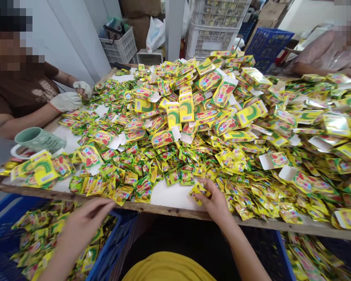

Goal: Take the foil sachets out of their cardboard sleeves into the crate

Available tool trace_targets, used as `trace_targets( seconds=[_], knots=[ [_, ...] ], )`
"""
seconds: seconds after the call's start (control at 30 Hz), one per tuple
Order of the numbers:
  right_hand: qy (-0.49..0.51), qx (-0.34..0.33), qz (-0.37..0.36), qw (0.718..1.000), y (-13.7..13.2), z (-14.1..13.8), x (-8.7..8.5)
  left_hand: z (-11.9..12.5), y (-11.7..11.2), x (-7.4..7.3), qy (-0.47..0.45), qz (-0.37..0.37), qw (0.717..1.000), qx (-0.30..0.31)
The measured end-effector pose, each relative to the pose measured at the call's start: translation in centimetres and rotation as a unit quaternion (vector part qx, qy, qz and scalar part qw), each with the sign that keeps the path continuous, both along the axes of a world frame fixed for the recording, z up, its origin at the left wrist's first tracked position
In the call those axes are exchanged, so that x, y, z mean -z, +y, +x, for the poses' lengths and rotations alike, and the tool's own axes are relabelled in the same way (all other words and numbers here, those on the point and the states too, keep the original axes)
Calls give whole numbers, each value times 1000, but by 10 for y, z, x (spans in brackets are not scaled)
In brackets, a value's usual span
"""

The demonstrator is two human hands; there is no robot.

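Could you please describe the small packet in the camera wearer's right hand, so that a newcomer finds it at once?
On the heaped table, find the white patch at the near edge. At its right end, the wearer's bare right hand holds a small yellow packet. Unlike the neighbouring packets piled on the table, this one is in that hand.

A pale wall (73,35) runs along the left, and a grey post (174,29) stands behind the wood-edged table (177,211). Beyond are stacked white crates (212,41), a tilted blue crate (267,45) and cardboard (270,16), with brightness at upper right.
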State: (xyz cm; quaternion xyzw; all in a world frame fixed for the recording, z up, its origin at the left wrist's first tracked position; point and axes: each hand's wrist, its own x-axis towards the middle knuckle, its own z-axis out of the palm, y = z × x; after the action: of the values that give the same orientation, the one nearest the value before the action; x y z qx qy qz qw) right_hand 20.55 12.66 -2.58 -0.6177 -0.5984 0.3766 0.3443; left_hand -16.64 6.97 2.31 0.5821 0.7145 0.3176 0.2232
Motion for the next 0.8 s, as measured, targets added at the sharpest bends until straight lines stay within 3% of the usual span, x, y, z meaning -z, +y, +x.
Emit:
trace_targets(
  seconds=[0.07,0.13,0.23,0.33,0.43,0.63,0.7,0.8],
  knots=[
    [116,40,-24,992,1,-6,1,76,39,1,-67,37,985,156],
    [189,79,-33,978,7,-16,2,138,75,10,-83,76,961,255],
    [178,127,-34,975,23,-35,6,187,112,31,8,41,961,272],
    [130,166,-33,977,38,-47,13,193,126,44,46,9,966,253],
    [72,169,-12,983,46,-46,16,187,125,46,42,12,968,247],
    [-59,54,-7,997,50,-27,15,198,124,45,56,-10,977,205],
    [-92,42,-10,995,47,-22,14,202,123,45,57,-10,976,210],
    [-98,8,49,994,38,-16,10,201,113,43,12,11,969,248]
  ],
)
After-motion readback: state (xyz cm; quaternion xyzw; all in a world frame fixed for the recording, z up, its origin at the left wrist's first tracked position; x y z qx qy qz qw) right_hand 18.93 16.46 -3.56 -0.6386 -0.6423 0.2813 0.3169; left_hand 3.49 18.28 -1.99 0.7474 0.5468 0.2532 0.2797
